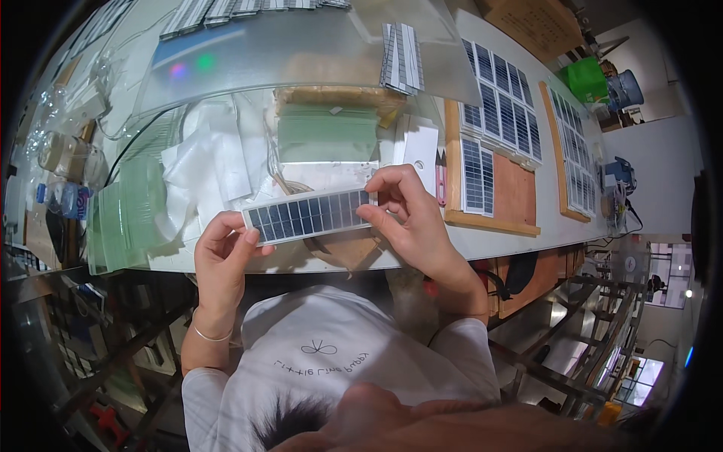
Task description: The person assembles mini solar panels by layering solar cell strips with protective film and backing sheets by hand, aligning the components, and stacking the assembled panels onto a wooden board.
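Observation:
A small solar panel (312,215), long and narrow with dark cells and a white frame, is held up over the table's front edge. My left hand (227,248) pinches its left end between thumb and fingers. At the other end my right hand (403,211) grips it, thumb on the front face, so the panel tilts slightly up to the right. Behind it lies a stack of pale green sheets (327,134). Below the panel shows a brown piece (348,248) whose kind I cannot make out.
More solar panels (506,102) lie in a wooden tray (493,223) at the right, beside a second tray (553,151). White film (211,166) and green sheets (128,203) cover the left side. A frosted plate (263,64) spans the back. Pink cutter (441,185) right of my hand.

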`<action>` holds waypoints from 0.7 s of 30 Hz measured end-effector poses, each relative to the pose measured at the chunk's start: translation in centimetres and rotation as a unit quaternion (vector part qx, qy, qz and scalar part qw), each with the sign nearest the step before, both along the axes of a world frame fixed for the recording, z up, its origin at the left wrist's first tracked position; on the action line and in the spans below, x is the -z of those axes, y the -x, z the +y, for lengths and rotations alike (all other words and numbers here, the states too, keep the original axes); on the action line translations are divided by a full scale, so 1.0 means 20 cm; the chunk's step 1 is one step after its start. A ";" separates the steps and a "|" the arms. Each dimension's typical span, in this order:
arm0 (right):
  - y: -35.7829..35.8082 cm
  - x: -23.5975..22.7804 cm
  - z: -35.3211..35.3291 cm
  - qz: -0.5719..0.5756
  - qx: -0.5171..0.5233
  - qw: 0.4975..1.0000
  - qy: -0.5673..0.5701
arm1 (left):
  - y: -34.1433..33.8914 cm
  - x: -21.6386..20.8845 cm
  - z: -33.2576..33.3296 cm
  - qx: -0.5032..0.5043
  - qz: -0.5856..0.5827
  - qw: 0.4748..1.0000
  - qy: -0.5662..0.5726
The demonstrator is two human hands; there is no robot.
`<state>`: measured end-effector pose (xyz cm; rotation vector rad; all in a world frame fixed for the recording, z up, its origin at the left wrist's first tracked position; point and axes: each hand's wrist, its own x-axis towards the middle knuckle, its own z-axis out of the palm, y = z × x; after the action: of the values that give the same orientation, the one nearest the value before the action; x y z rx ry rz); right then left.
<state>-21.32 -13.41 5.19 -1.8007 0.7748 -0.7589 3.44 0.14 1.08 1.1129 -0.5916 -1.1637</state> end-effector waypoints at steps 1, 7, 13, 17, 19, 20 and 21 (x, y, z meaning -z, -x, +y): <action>0.00 0.00 0.00 0.006 -0.005 1.000 -0.010 | 0.00 0.00 0.00 0.001 0.001 1.000 0.000; 0.02 -0.01 0.00 0.010 0.000 1.000 -0.030 | 0.01 0.01 -0.01 0.013 0.009 1.000 -0.001; 0.08 0.01 0.01 0.022 -0.013 0.998 -0.063 | 0.03 0.05 0.00 0.036 0.017 0.999 -0.005; 0.10 0.00 0.02 0.025 -0.012 0.996 -0.087 | 0.04 0.07 0.00 0.040 0.017 0.999 -0.021; 0.10 -0.03 0.01 0.044 -0.012 0.995 -0.083 | 0.04 0.07 0.00 0.040 0.016 0.999 -0.023; 0.11 -0.04 0.01 0.063 -0.015 0.995 -0.079 | 0.05 0.07 0.00 0.038 0.019 0.999 -0.017; 0.11 -0.04 0.01 0.062 -0.014 0.995 -0.080 | 0.05 0.07 0.00 0.036 0.022 0.999 -0.011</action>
<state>-23.51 -13.16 5.94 -1.7228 0.8650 -0.5547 2.49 0.09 -0.23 1.0900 -0.5905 -1.2556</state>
